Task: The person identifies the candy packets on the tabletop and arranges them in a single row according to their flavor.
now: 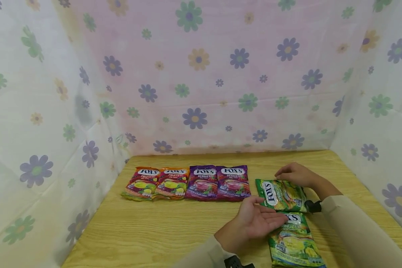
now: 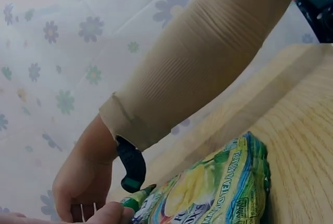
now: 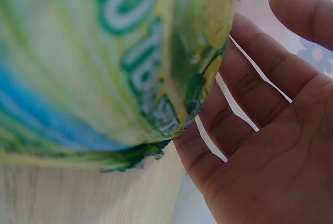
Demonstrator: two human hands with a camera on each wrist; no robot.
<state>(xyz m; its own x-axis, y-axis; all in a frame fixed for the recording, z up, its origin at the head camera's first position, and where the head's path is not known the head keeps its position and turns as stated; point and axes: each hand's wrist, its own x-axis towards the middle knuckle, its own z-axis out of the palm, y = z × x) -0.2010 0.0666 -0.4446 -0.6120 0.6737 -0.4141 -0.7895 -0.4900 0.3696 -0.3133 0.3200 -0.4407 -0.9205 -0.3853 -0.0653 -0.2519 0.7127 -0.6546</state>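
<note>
Two green Fox's Spring Tea candy bags lie on the right side of the table. The farther candy bag (image 1: 283, 195) lies sideways; the nearer candy bag (image 1: 294, 242) has its top toward it. My right hand (image 1: 296, 175) is at the far edge of the sideways bag. In the right wrist view its fingers (image 3: 260, 78) reach behind the edge of a green bag (image 3: 104, 68), with the thumb apart. My left hand (image 1: 256, 219), palm turned up and fingers extended, overlaps the top of the nearer bag and borders the sideways bag.
Left of the green bags, two purple Fox's Berries bags (image 1: 232, 184) and two orange Fox's Fruits bags (image 1: 171, 184) stand in a row on the wooden table (image 1: 147, 230). Flower-patterned cloth (image 1: 214, 93) encloses the back and sides.
</note>
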